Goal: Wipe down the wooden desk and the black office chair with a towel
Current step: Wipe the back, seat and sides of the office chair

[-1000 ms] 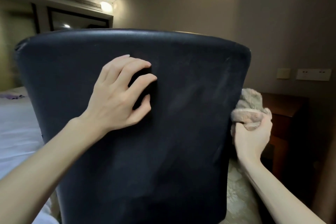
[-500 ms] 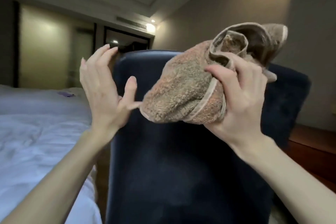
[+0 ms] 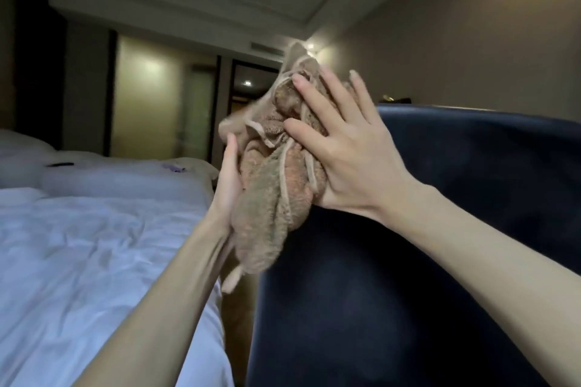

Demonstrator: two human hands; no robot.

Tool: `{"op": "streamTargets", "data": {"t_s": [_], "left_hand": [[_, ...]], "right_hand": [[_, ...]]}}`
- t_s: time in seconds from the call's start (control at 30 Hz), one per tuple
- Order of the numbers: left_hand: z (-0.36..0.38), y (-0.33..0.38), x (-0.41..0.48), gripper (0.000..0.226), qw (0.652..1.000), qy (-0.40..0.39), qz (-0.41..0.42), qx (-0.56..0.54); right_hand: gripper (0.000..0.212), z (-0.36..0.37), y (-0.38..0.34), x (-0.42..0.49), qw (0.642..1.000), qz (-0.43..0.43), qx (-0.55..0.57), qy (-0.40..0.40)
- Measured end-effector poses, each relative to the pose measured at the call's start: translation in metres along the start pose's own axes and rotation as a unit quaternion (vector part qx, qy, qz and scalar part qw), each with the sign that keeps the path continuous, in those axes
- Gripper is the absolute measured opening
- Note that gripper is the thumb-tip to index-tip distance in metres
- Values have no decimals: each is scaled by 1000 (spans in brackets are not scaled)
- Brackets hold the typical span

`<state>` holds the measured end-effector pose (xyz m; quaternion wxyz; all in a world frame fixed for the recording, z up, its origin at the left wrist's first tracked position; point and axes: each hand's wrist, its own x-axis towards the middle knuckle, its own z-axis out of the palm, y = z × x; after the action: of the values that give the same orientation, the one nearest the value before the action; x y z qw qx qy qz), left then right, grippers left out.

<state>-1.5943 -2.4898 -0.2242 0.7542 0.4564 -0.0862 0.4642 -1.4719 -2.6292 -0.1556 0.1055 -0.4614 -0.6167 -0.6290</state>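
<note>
No longer gripped, the towel point(image 3: 270, 198) sits mid-frame pressed between the flat-fingered left hand point(image 3: 228, 179) and right hand point(image 3: 345, 160) beside the office chair backrest point(image 3: 440, 229), likely being refolded.

A white bed point(image 3: 94, 245) is lying at left, pillows point(image 3: 119, 179) sitting at its head; a ceiling light point(image 3: 310, 46) is glowing beyond.

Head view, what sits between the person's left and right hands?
A bunched brown terry towel, pressed between left hand and right hand; head view shows it.
</note>
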Motion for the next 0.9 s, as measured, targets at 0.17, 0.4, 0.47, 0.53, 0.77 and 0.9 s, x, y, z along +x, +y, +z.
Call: {"op": "streamTargets", "data": {"t_s": [0.17, 0.4, 0.47, 0.53, 0.77, 0.9], "left_hand": [[-8, -1, -8, 84, 988, -126, -15, -86], [-49, 4, -2, 96, 970, -191, -115, -97], [-60, -7, -7, 96, 968, -201, -108, -106], [-72, -11, -9, 103, 968, -207, -115, -89], [-99, -32, -9, 84, 983, -124, -135, -29], [-103, -33, -7, 85, 980, -118, -149, -58]], "right_hand": [[52, 14, -19, -3, 999, -1, 31, 35], [47, 50, -92, -61, 993, -41, 103, -51], [43, 61, -110, -90, 989, -40, 123, -74], [35, 69, -128, -123, 983, -70, 130, -107], [21, 59, -128, -156, 971, -203, 91, -90], [15, 21, -80, -83, 990, -124, -7, 62]]}}
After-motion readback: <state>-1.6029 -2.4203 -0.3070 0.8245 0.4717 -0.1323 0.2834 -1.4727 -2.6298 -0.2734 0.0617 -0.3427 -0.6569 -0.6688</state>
